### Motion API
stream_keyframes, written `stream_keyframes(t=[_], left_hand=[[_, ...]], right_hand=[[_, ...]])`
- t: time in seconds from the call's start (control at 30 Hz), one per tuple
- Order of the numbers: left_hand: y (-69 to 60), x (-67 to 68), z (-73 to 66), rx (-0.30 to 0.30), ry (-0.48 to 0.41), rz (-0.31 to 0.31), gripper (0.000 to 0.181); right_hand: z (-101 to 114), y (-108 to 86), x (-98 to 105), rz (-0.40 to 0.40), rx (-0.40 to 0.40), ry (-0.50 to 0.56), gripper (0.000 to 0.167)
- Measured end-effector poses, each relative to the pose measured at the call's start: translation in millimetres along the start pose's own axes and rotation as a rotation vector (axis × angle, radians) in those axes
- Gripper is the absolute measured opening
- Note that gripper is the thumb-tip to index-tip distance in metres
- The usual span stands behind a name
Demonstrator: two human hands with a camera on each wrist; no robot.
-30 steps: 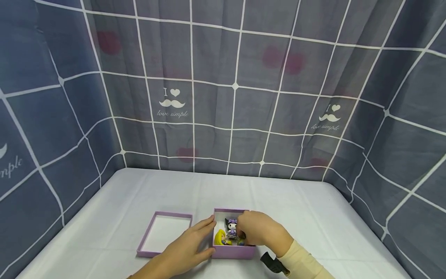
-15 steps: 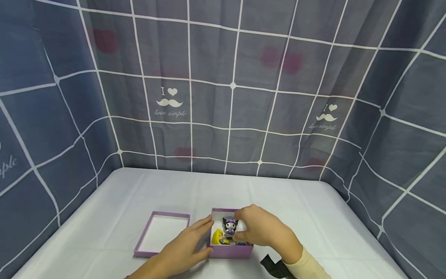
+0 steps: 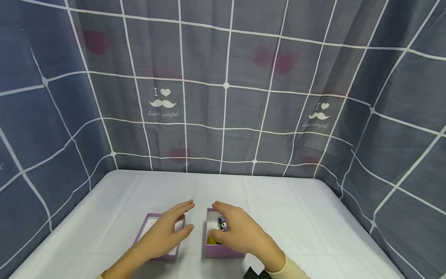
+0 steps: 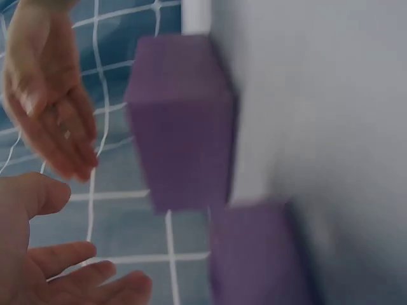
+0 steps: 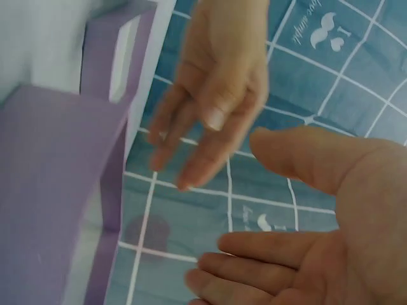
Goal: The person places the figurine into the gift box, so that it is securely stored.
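A purple box [image 3: 224, 252] stands on the table with small figures inside. One is a black-and-purple figurine [image 3: 222, 224], partly covered by my right hand [image 3: 240, 231]; a bit of yellow figure [image 3: 211, 240] shows below it. That hand hovers over the box, thumb and fingers spread apart, holding nothing. To the left, my left hand [image 3: 163, 232] hangs in the air above the purple-rimmed box lid [image 3: 148, 223], its fingers extended and nothing in them. In the left wrist view the box [image 4: 184, 127] appears blurred beside both hands.
A white cloth covers the table [image 3: 278, 209]. Dark blue-grey curtains [image 3: 205, 97] with a white grid hang behind it and along both sides. A black strap [image 3: 256, 273] hangs at the right wrist.
My left hand has let go of the box's left side and moved left over the lid. My right hand has come out of the box and shifted left above it.
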State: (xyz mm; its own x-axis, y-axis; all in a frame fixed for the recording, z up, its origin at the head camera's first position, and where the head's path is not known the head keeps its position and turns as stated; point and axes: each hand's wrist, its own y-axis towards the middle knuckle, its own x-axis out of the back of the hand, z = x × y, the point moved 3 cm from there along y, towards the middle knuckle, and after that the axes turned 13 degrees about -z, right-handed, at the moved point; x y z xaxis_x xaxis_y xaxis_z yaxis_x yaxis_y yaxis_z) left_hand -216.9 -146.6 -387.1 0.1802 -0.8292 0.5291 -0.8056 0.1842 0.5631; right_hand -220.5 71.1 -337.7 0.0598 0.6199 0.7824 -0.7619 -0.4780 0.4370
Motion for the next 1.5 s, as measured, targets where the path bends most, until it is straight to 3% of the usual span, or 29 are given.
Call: stream_keyframes(t=[0.13, 0.23, 0.37, 0.5, 0.7, 0.83, 1.0, 1.17, 1.37, 1.5], left_hand=[[8.8, 28.6, 4.7, -0.024, 0.070, -0.103, 0.054], [13.3, 48.8, 10.7, 0.014, 0.128, -0.145, 0.053], [12.7, 68.2, 24.2, 0.115, 0.213, -0.129, 0.057], [7.8, 76.9, 41.0, 0.210, 0.272, -0.072, 0.065], [-1.0, 81.5, 64.5, 0.371, 0.387, 0.021, 0.069], [-2.6, 81.5, 73.9, 0.438, 0.442, 0.077, 0.077], [-4.2, 78.5, 78.2, 0.459, 0.465, 0.103, 0.078], [-4.4, 73.8, 76.6, 0.449, 0.466, 0.109, 0.071], [-3.8, 65.7, 71.4, 0.471, 0.394, 0.090, 0.045], [-4.1, 61.2, 66.9, 0.472, 0.351, 0.085, 0.042]], right_hand=[[8.6, 4.8, -9.1, -0.040, 0.025, 0.033, 0.064], [14.5, 8.6, -16.7, -0.046, 0.010, 0.080, 0.067], [23.2, 12.4, -27.8, -0.022, -0.016, 0.125, 0.071], [32.9, 13.4, -38.4, 0.024, -0.051, 0.163, 0.072], [46.5, 11.3, -56.8, 0.077, -0.129, 0.251, 0.078], [52.4, 7.4, -67.7, 0.103, -0.212, 0.304, 0.082], [56.7, 2.9, -79.7, 0.095, -0.315, 0.352, 0.086], [57.9, -2.6, -99.0, 0.099, -0.364, 0.426, 0.096], [53.3, -5.8, -123.8, 0.102, -0.511, 0.537, 0.105], [48.6, -5.0, -131.9, 0.082, -0.571, 0.555, 0.103]])
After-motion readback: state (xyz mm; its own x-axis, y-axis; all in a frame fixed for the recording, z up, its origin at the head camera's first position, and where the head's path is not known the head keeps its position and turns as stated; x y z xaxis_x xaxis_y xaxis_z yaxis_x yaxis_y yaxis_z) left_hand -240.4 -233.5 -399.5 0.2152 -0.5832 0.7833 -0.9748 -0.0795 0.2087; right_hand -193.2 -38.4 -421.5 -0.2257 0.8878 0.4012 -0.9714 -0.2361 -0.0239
